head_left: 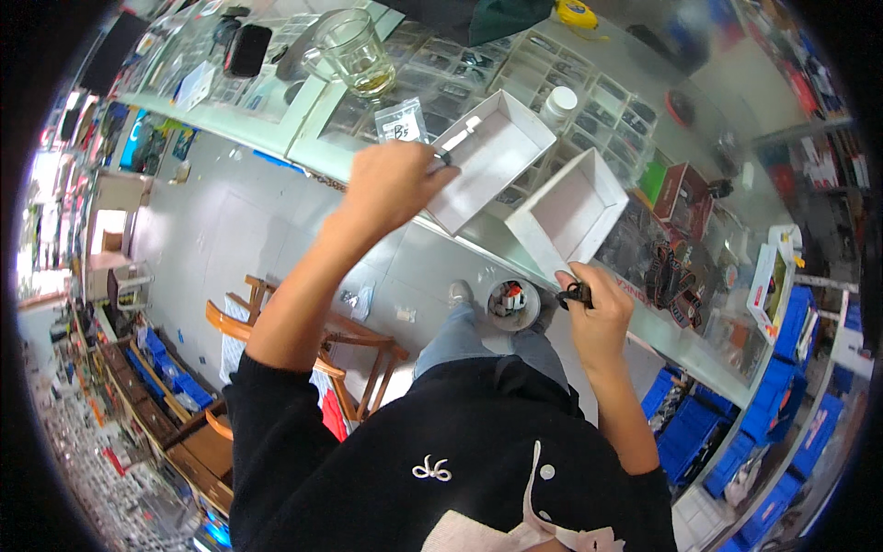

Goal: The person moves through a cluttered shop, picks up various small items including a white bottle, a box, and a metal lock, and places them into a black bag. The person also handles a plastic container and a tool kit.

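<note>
Two open white cardboard boxes stand at the glass counter's near edge, a left box (492, 170) and a right box (572, 204). My left hand (391, 184) is closed at the near side of the left box, pinching a slim white piece (460, 134) with a dark end, which sticks out over the box. My right hand (600, 308) is closed around a small black looped piece (577, 293), just below the near corner of the right box. I cannot tell whether its fingers also touch that corner. A small clear bag (401, 121) with a white label lies beyond my left hand.
A glass mug (357, 57) and a white-capped bottle (558, 104) stand on the counter, above compartments of small parts. Black straps (676, 285) and a red box (685, 198) lie to the right. Below are a bin (512, 305) and a wooden chair (345, 345).
</note>
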Tool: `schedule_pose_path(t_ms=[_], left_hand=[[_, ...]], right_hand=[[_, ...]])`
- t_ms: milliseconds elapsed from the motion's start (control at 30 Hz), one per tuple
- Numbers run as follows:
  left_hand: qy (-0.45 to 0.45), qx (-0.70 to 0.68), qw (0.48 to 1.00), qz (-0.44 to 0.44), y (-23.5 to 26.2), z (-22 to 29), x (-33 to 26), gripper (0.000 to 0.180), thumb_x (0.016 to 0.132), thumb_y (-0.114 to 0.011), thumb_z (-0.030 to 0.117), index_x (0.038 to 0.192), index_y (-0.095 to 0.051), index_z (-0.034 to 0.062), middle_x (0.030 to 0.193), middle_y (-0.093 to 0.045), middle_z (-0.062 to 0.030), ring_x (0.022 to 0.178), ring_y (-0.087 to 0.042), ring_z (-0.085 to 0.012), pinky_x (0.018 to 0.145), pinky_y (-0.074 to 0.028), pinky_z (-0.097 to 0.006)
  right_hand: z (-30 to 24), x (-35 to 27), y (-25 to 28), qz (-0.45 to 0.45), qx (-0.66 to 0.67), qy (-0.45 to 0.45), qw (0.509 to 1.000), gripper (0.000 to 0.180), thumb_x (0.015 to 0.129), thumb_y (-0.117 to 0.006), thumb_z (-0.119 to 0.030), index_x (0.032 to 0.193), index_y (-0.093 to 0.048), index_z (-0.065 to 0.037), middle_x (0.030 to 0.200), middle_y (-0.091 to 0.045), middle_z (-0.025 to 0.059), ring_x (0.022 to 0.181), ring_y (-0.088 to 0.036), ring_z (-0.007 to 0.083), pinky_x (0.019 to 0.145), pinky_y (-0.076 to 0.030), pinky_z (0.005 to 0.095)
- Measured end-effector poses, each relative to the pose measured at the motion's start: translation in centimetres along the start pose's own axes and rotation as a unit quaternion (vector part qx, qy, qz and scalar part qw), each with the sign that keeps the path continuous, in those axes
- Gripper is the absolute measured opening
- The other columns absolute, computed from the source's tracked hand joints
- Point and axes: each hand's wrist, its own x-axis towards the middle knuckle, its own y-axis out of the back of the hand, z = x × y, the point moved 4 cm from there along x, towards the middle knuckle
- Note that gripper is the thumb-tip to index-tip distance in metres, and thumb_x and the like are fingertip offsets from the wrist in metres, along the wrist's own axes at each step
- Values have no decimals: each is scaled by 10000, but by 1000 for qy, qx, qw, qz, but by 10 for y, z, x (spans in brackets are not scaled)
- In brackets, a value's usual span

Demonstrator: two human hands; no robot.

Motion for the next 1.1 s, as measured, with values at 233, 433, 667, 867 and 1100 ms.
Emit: schedule_pose_path(t_ms=[233,433,667,867,1100], left_hand=[[19,-115,990,80,76,-30,-11,350,829,-568,313,700,-569,-13,580,-525,-185,574,-523,-359,546,-402,-425],[-47,-105,990,82,69,-22,-5,279,826,-592,259,777,-575,-15,604,-515,-200,559,-500,-361,533,-385,-406],[-135,-35,989,50,8,4,19,271,805,-566,301,779,-559,32,649,-590,-187,632,-578,-381,583,-454,-454],[-109,46,993,11,-42,25,38,352,811,-569,382,802,-560,30,648,-614,-177,638,-620,-350,573,-472,-458],[-35,89,992,83,-37,-12,54,438,804,-584,477,980,-526,81,689,-630,-171,650,-611,-364,556,-450,-455]], right_hand=[[-68,38,-50,-14,26,139,990,135,693,-701,-56,785,-604,-37,628,-545,84,531,-543,253,472,-401,332],[-56,51,-99,-92,-56,78,991,265,631,-706,-55,877,-607,-36,717,-599,108,625,-599,282,525,-447,365],[-55,25,-82,-65,-3,72,995,427,620,-713,-37,1033,-606,-49,755,-624,115,653,-615,288,557,-474,358],[-33,-24,-49,-54,9,8,998,291,682,-711,-47,963,-636,-29,739,-631,115,621,-625,246,542,-485,322],[-5,-69,-31,-37,51,-95,993,354,670,-716,-96,1007,-616,-66,829,-642,117,703,-640,260,622,-513,350]])
